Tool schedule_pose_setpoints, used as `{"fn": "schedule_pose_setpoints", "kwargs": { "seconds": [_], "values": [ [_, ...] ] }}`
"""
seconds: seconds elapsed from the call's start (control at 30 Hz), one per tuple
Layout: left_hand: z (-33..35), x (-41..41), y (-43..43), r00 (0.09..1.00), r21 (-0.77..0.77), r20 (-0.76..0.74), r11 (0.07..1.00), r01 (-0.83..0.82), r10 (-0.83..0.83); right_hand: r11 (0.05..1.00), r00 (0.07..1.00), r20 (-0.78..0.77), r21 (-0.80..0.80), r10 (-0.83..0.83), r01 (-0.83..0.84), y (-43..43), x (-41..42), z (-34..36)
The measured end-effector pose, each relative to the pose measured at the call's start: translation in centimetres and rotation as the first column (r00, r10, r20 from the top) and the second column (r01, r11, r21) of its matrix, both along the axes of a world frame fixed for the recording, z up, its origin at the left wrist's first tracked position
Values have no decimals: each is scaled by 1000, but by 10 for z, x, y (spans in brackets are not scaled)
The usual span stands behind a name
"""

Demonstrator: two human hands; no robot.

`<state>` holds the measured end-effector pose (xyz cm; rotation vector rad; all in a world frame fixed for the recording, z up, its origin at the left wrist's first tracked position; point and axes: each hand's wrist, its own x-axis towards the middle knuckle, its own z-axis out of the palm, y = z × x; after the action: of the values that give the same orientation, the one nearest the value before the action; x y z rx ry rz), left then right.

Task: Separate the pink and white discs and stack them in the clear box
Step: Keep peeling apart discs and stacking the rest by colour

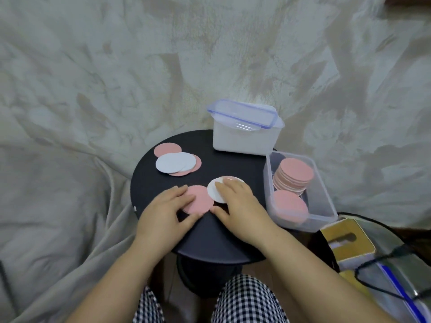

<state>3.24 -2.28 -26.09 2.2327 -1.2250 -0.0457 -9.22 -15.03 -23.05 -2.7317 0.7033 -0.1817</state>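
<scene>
Two discs by the counter's (210, 241) front edge, pink disc (200, 199) under your flat left hand (163, 210), white disc (214, 191) under your flat right hand (238, 202), could be swept off.

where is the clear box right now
In the head view, the clear box sits at the right edge of the black table, in front of the lidded white box, with pink discs inside.
</scene>
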Motion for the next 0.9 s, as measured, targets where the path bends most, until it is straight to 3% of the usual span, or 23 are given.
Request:
{"fn": "schedule_pose_setpoints", "kwargs": {
  "seconds": [0.53, 0.63, 0.77, 0.9],
  "values": [
    [3, 7, 26, 991, -88, -82, 991, 100, -107, 995, 968, 240, 43, 77, -90, 10, -42, -18],
    [8, 5, 29, 994, -220, -72, 973, 67, -85, 997, 927, 366, -15, 78, -78, 10, -43, -19],
    [9, 6, 31, 1000, -270, 7, 963, -21, 24, 986, 939, 332, -164, 91, -38, 12, -42, -16],
    [15, -2, 29, 989, -381, -64, 912, -150, 136, 999, 921, 389, -53, 30, -10, 11, -44, -8]
  ]
}}
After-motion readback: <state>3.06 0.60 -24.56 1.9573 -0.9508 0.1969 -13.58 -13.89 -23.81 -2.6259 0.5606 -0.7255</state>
